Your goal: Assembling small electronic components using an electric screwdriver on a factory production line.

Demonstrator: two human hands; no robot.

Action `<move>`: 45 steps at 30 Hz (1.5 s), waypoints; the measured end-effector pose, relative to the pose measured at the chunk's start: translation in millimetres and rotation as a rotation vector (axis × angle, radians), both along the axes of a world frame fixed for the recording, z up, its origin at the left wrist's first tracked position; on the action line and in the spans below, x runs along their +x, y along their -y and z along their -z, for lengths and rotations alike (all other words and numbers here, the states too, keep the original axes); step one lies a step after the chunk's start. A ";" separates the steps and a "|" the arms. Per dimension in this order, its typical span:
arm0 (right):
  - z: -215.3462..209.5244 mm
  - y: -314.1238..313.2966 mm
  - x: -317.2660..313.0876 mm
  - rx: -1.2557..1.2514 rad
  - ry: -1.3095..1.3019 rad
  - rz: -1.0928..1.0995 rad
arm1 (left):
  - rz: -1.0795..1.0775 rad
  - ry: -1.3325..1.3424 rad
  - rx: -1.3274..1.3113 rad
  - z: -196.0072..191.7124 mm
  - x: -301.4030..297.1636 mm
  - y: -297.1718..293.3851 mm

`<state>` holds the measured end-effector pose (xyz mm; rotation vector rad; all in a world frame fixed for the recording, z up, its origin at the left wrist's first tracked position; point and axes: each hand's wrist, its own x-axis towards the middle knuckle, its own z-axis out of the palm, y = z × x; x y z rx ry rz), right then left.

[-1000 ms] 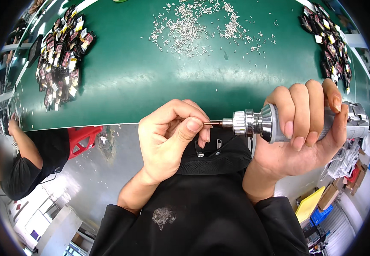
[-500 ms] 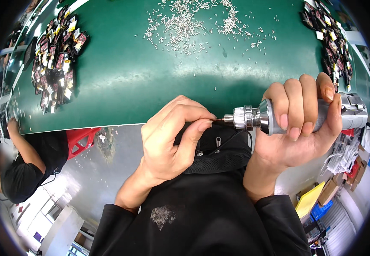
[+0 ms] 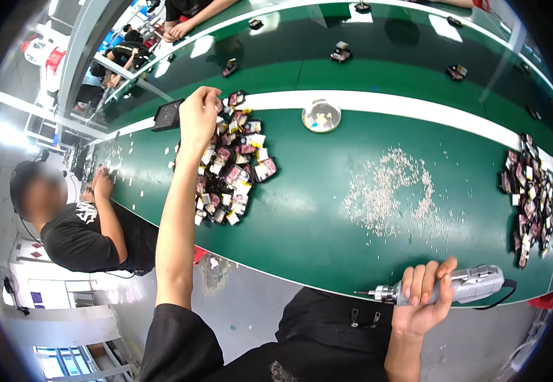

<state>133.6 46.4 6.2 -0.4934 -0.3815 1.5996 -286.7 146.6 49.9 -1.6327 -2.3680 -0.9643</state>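
Note:
In my right hand, near the table's front edge, is a grey electric screwdriver lying level, its fingers wrapped round the body. The thin bit points left, and a dark cord leaves the back end. My left arm stretches far across the table. At its end, my left hand is bent over the far side of a heap of small black assemblies with white and yellow tabs. Its fingers are curled together, their tips partly hidden, so what they hold cannot be made out.
Many small silvery pins lie scattered on the green table. A round dish stands by the white rail, and a black tray beside my left hand. Another assembly heap lies right. A co-worker sits left.
My left hand has left the screwdriver's bit and reached forward left to the heap. The right hand still grips the screwdriver. The view has tilted up and turned left.

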 end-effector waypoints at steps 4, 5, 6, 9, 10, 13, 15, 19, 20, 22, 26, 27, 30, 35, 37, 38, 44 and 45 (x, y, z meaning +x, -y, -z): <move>4.4 6.5 0.9 0.051 0.004 -0.070 | -0.162 -0.336 -0.257 18.6 -89.8 -69.3; 3.8 4.9 -0.2 0.066 0.010 -0.089 | -0.197 -0.326 -0.276 22.1 -108.4 -82.5; 3.9 2.9 -0.5 0.079 0.011 -0.075 | -0.248 -0.175 -0.345 20.8 -113.8 -97.6; 5.8 0.1 -2.4 0.071 0.001 -0.107 | -0.307 0.002 -0.486 27.2 -122.9 -129.8; 7.0 -0.1 -2.7 0.041 -0.015 -0.102 | -0.271 -0.115 -0.460 32.7 -122.5 -135.3; 7.5 -2.1 -3.6 0.007 -0.037 -0.090 | -0.255 -0.263 -0.416 37.2 -122.9 -141.9; 7.2 0.4 -0.8 0.016 -0.053 -0.106 | -0.120 -0.268 -0.391 30.7 -126.8 -132.8; -1.0 -1.0 1.9 0.053 0.018 -0.148 | 0.190 -0.142 -0.167 16.3 -81.2 -92.2; 0.4 -1.6 2.2 0.056 0.013 -0.148 | 0.238 -0.100 -0.196 7.4 -46.0 -75.4; 1.1 -1.9 3.6 0.036 0.016 -0.132 | 0.384 -0.052 -0.258 -10.0 33.6 -32.3; 6.7 -1.5 6.0 0.064 -0.043 -0.183 | 0.779 0.010 -0.274 -9.1 142.2 68.2; 6.2 -0.5 5.8 0.071 -0.047 -0.199 | 0.834 0.062 -0.290 -5.2 163.0 89.2; 3.8 10.0 2.1 0.063 -0.056 -0.263 | 0.886 0.235 -0.333 10.2 200.5 127.8; 7.2 31.7 -1.0 0.091 -0.072 -0.380 | 0.829 0.306 -0.276 18.3 219.9 140.0; 8.4 40.6 -4.1 0.086 -0.109 -0.418 | 0.807 0.242 -0.237 23.1 224.1 140.5; 10.2 43.8 -5.4 0.097 -0.119 -0.435 | 0.786 0.239 -0.208 24.1 227.6 140.4; 7.9 64.9 -21.9 -0.014 0.059 -0.445 | 0.784 0.028 -0.092 37.3 233.6 143.8; 7.6 67.4 -24.0 -0.050 0.100 -0.417 | 0.787 0.034 -0.093 37.7 236.2 144.3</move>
